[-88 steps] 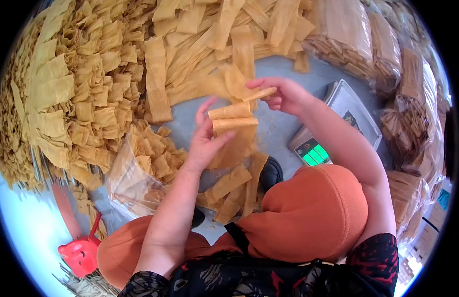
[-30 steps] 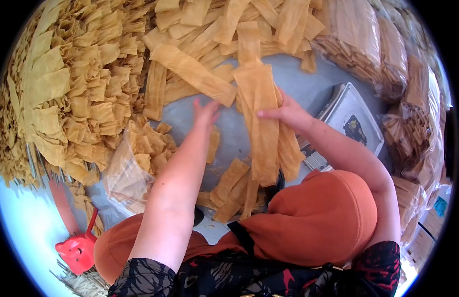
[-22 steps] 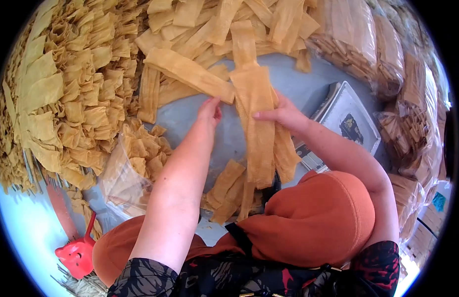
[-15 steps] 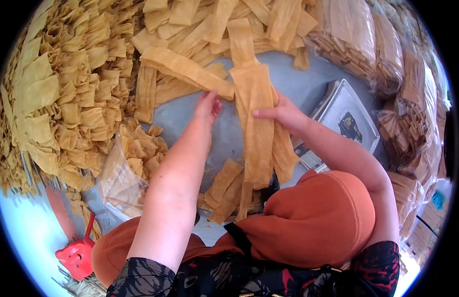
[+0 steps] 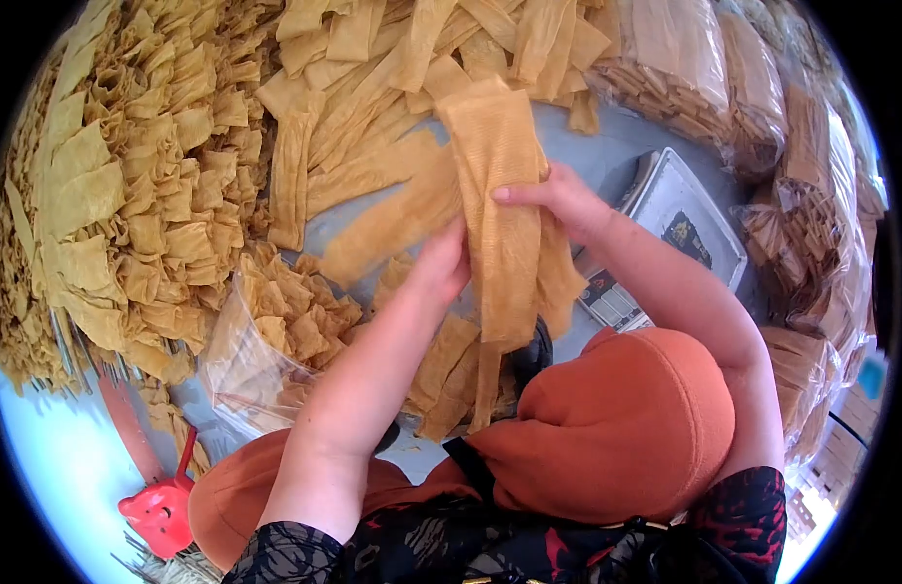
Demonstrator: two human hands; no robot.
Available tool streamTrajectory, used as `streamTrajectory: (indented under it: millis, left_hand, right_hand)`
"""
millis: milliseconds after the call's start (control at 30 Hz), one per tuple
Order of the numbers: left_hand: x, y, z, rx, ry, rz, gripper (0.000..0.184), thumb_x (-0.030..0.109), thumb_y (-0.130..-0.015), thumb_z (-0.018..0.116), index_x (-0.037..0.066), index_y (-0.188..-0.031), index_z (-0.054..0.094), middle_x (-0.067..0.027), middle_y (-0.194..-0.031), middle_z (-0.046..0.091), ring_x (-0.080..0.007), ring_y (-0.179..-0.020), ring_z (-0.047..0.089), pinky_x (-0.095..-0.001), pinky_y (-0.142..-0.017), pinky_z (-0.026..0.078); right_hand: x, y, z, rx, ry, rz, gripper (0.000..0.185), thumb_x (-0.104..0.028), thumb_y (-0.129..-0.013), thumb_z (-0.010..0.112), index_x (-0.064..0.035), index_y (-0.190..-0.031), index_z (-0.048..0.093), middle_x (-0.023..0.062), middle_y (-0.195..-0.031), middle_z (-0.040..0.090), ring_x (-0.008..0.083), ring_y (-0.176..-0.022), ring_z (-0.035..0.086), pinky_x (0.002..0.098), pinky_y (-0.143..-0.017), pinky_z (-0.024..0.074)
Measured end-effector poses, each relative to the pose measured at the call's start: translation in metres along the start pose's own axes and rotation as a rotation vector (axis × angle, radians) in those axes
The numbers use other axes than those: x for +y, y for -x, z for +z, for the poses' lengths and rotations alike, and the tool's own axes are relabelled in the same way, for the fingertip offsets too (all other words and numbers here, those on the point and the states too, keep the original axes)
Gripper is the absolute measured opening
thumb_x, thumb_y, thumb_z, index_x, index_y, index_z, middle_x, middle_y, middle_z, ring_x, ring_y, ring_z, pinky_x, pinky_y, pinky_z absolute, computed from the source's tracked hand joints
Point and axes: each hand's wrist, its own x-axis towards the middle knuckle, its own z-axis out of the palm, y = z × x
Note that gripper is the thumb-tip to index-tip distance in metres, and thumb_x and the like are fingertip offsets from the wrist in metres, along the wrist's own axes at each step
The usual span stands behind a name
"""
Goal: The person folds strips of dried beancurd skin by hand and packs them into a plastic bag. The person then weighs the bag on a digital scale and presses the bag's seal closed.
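Note:
My right hand (image 5: pixel 570 202) is closed on a bundle of long, flat tan strips (image 5: pixel 500 234) that look like dried tofu skin, its thumb across the front. The bundle hangs down over my lap. At its left edge is my left hand (image 5: pixel 447 261), with the fingers hidden behind the bundle. Another strip (image 5: pixel 383 229), smeared by motion, slants down to the left behind that hand, which seems to grip its end. Loose strips (image 5: pixel 441 375) lie below, between my knees.
Strips are piled at the far side (image 5: pixel 373 107), beside a tall stack (image 5: pixel 169 185) on the left. An open plastic bag (image 5: pixel 242 360) of crumpled pieces stands at left. A scale (image 5: pixel 685 224) is at right, near bagged bundles (image 5: pixel 665 68). A red plastic object (image 5: pixel 159 516) is lower left.
My left hand has moved right and down to the bundle's edge. The strip it touched has swung with its far end down to the left. My right hand keeps its hold.

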Motion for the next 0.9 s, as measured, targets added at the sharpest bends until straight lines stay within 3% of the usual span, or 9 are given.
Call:
streamTrajectory:
  millis: [133, 200, 233, 300, 333, 400, 500, 600, 900]
  left_hand:
    - [0.033, 0.024, -0.024, 0.054, -0.518, -0.165, 0.043, 0.033, -0.096, 0.058, 0.006, -0.128, 0.056, -0.0124, -0.119, 0.063, -0.0217, -0.105, 0.063, -0.0364, -0.092, 0.05]
    - [0.047, 0.023, -0.041, 0.181, -0.866, 0.415, 0.046, 0.032, -0.091, 0.066, 0.004, -0.127, 0.057, -0.0112, -0.112, 0.066, -0.0198, -0.101, 0.063, -0.0325, -0.088, 0.049]
    - [0.058, 0.026, -0.037, 0.181, -0.866, 0.416, 0.046, 0.032, -0.091, 0.066, 0.004, -0.127, 0.057, -0.0112, -0.112, 0.066, -0.0198, -0.101, 0.063, -0.0325, -0.088, 0.049]
    - [0.08, 0.03, -0.028, 0.223, -1.636, 1.187, 0.042, 0.026, -0.088, 0.071, 0.001, -0.119, 0.059, -0.0067, -0.106, 0.067, -0.0152, -0.096, 0.061, -0.0292, -0.085, 0.048]
    - [0.085, 0.027, -0.033, 0.228, -1.636, 1.19, 0.042, 0.026, -0.088, 0.071, 0.001, -0.119, 0.059, -0.0067, -0.106, 0.067, -0.0152, -0.096, 0.061, -0.0292, -0.085, 0.048]
    - [0.089, 0.017, -0.04, -0.028, -1.228, 0.35, 0.043, 0.026, -0.089, 0.07, -0.001, -0.12, 0.057, -0.007, -0.107, 0.066, -0.0124, -0.097, 0.058, -0.0269, -0.084, 0.047]
    - [0.079, 0.008, -0.039, 0.226, -1.064, 0.569, 0.044, 0.034, -0.087, 0.07, 0.0, -0.113, 0.059, -0.0086, -0.094, 0.067, -0.013, -0.083, 0.059, -0.0264, -0.076, 0.047]
    - [0.067, -0.007, -0.039, 0.289, -0.971, 0.386, 0.042, 0.03, -0.092, 0.064, -0.001, -0.119, 0.057, -0.0082, -0.101, 0.067, -0.0139, -0.089, 0.06, -0.0272, -0.079, 0.047]
    - [0.04, 0.018, -0.001, 0.121, -0.276, 0.263, 0.039, 0.022, -0.097, 0.055, -0.003, -0.126, 0.049, -0.0149, -0.119, 0.06, -0.0206, -0.105, 0.061, -0.0333, -0.088, 0.051]
  right_hand:
    - [-0.002, -0.003, -0.011, -0.038, 0.178, -0.057, 0.054, -0.015, -0.074, 0.081, 0.0, -0.121, 0.058, 0.009, -0.111, 0.067, 0.0178, -0.1, 0.063, 0.0318, -0.09, 0.0488]
    - [-0.002, -0.002, -0.016, -0.042, 0.24, -0.071, 0.055, -0.015, -0.074, 0.082, 0.0003, -0.121, 0.059, 0.0089, -0.111, 0.067, 0.0171, -0.1, 0.063, 0.0313, -0.09, 0.0484]
    - [-0.006, 0.0, -0.016, -0.076, 0.296, -0.094, 0.055, -0.015, -0.073, 0.082, 0.0004, -0.121, 0.058, 0.0085, -0.112, 0.067, 0.0166, -0.1, 0.062, 0.0311, -0.091, 0.0481]
    - [-0.013, 0.004, -0.012, -0.115, 0.358, -0.122, 0.055, -0.014, -0.073, 0.082, 0.0005, -0.121, 0.058, 0.0082, -0.112, 0.067, 0.0161, -0.1, 0.062, 0.0308, -0.091, 0.0478]
    - [-0.016, 0.007, -0.007, -0.146, 0.37, -0.108, 0.056, -0.014, -0.073, 0.082, 0.0002, -0.122, 0.058, 0.0077, -0.112, 0.067, 0.0162, -0.1, 0.062, 0.0308, -0.091, 0.0477]
    - [-0.018, 0.008, -0.002, -0.175, 0.382, -0.099, 0.057, -0.014, -0.073, 0.082, -0.0001, -0.123, 0.058, 0.0071, -0.112, 0.067, 0.0163, -0.1, 0.063, 0.0307, -0.092, 0.0475]
    - [-0.016, 0.009, 0.005, -0.09, 0.173, -0.097, 0.058, -0.016, -0.074, 0.083, -0.0003, -0.123, 0.057, 0.0076, -0.113, 0.066, 0.0172, -0.101, 0.063, 0.031, -0.092, 0.048]
    - [-0.011, 0.005, 0.009, -0.086, 0.031, -0.039, 0.058, -0.019, -0.075, 0.083, 0.0007, -0.122, 0.057, 0.0087, -0.113, 0.066, 0.0185, -0.101, 0.063, 0.0315, -0.091, 0.049]
    - [0.016, -0.007, 0.028, -0.065, 0.183, -0.082, 0.07, -0.027, -0.072, 0.084, 0.004, -0.125, 0.051, 0.0129, -0.114, 0.064, 0.0208, -0.103, 0.063, 0.0321, -0.09, 0.0492]
